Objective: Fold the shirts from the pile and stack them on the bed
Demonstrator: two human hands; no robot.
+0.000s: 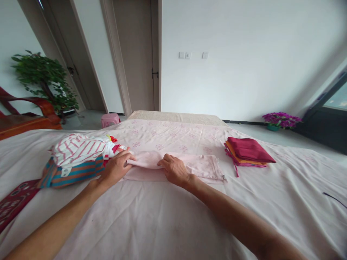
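Note:
A pale pink cloth garment lies in a long, narrow strip across the covered table, with a small metallic piece at its right end. My left hand pinches the strip's left end, fingers closed on the fabric. Near the middle of the strip, my right hand grips the same upper layer, which is lifted slightly between both hands. Just left of my left hand is a heap of striped clothes, a white and red one on top of a blue and orange one.
A stack of folded cloths, dark red over orange, sits on the right of the pale tablecloth. A dark red patterned cloth lies at the left edge. Beyond are a pink stool, a wooden chair and purple flowers.

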